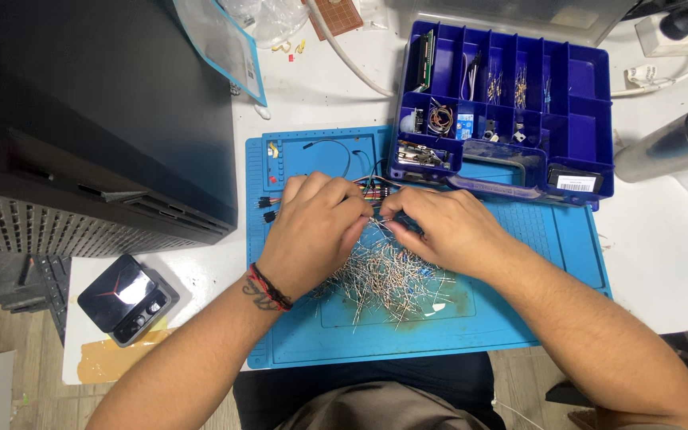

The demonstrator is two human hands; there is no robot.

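Both hands meet over a heap of thin wire-legged resistors point(388, 279) on a blue work mat point(519, 318). My left hand point(316, 231), with a red and black cord at the wrist, has its fingers curled down into the heap. My right hand point(443, 227) pinches a few of the small parts at its fingertips, close against the left fingers. Coloured jumper wires point(372, 189) lie just beyond the hands, partly hidden by them.
A blue compartment box point(591, 103) of small electronic parts rests on the mat's far right. A large black case point(97, 119) fills the left. A small black box point(125, 299) sits at the near left, a metal cylinder point(670, 147) at the right.
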